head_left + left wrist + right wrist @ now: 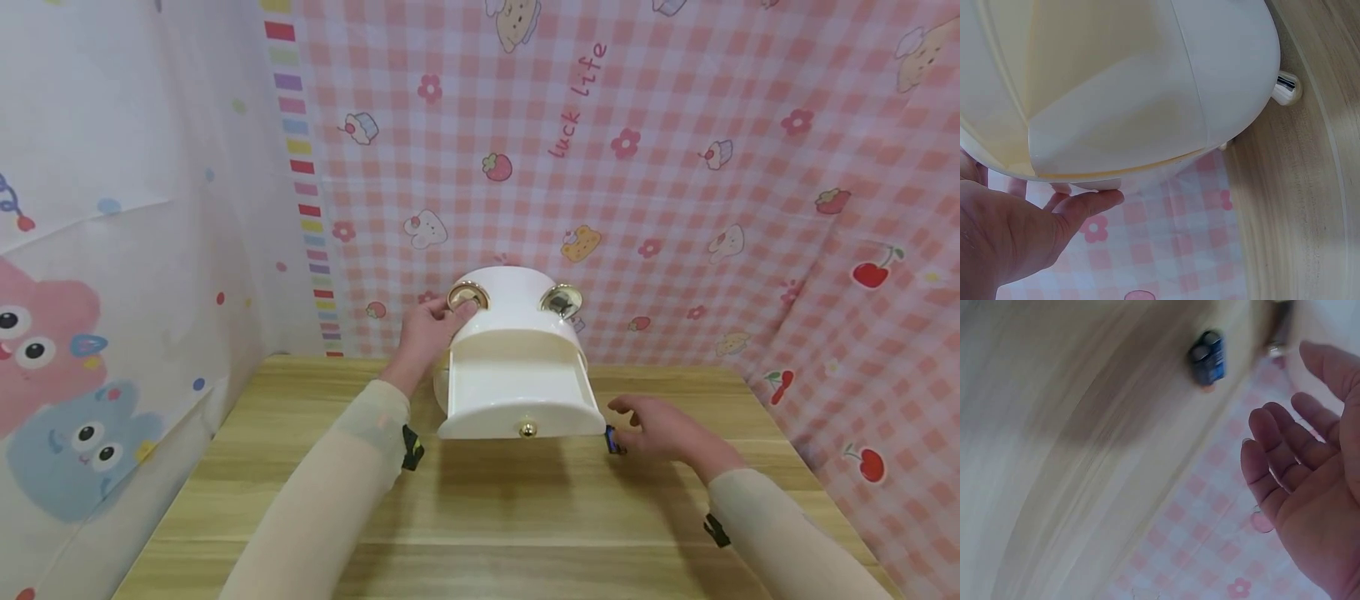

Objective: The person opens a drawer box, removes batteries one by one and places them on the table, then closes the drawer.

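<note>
1. Two small dark-blue cylinders [615, 440] are sitting outside the drawer, on the brown wooden table [495, 517].
2. The right hand [663, 429] is hanging beside them, loosely bent, holding nothing; picking up seems left.
3. The white plastic drawer [487, 422] is sticking out; opening looks done.
4. The left hand [433, 329] is gripping the white box's [517, 292] gold-rimmed round ear [467, 288].

arms extended [322, 500] | left fingers [1088, 206] gripping | right fingers [1265, 429] loosely curved
</note>
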A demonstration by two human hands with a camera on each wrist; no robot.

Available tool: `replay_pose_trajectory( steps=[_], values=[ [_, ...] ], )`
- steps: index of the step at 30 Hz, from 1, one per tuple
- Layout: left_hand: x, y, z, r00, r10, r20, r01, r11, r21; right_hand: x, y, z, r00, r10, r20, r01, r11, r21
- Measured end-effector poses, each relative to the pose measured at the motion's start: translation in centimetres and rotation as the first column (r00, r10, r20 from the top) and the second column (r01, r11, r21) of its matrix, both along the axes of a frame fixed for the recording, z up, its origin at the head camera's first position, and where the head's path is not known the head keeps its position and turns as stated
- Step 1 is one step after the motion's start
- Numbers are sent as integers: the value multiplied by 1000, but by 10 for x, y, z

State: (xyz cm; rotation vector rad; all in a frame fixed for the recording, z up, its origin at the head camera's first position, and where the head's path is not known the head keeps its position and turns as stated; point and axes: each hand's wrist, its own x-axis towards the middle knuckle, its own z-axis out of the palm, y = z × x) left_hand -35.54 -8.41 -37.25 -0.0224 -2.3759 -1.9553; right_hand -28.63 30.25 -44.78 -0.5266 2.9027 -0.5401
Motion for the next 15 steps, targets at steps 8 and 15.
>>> replay_pose_trajectory(
  steps=[8, 15],
  values=[
    [1, -2, 0, 1000, -1, -6, 1, 1000, -14, 26, -25, -3, 999, -46, -11, 41, 964, -263],
    [1, -2, 2, 1000, -4, 3, 4, 1000, -29, 50, -54, -14, 958, -97, 271, 231, 821, -522]
  ],
)
